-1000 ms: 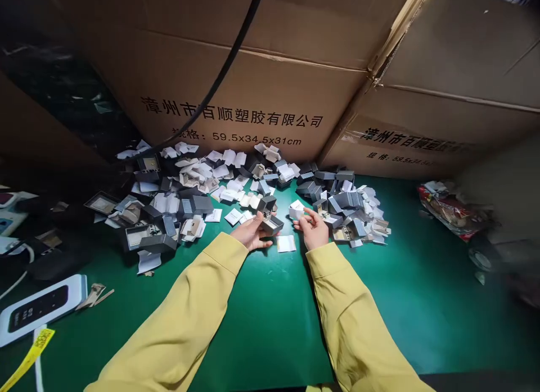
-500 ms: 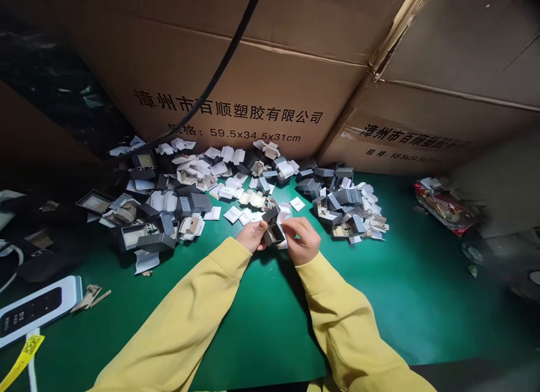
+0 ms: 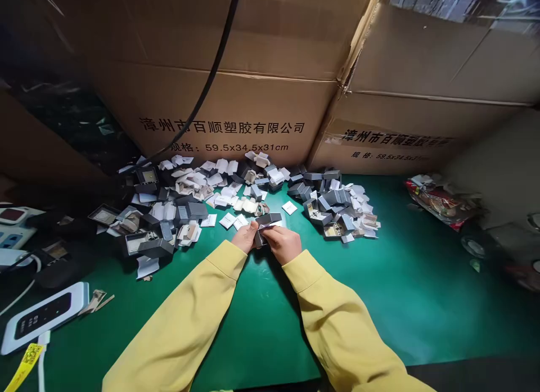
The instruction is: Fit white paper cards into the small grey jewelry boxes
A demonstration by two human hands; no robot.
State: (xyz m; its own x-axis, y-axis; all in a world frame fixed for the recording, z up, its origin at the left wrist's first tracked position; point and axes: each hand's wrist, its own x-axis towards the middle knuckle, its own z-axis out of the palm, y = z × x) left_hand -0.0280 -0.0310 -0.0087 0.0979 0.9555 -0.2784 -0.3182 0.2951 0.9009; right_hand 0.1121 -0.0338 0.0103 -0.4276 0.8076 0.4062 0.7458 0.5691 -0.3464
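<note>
Both hands meet over the green table (image 3: 379, 302), in yellow sleeves. My left hand (image 3: 245, 236) grips a small dark grey hinged box (image 3: 268, 219) with its lid up. My right hand (image 3: 285, 244) presses a white card into that box; the card is mostly hidden by the fingers. Just beyond the hands lie two heaps: white cards and pale inserts mixed with grey boxes (image 3: 198, 189) on the left, and more grey boxes (image 3: 337, 203) on the right. A single white card (image 3: 289, 207) lies between the heaps.
Large printed cardboard cartons (image 3: 236, 99) wall off the back of the table, with a black cable (image 3: 211, 82) hanging across them. A white device (image 3: 44, 316) and a yellow tag (image 3: 23, 366) lie at the near left. A red-wrapped bundle (image 3: 442, 203) sits at the right.
My right hand picked up a white card from the table and brought it to the box in my left hand. Both hands have drawn together, slightly nearer to me.
</note>
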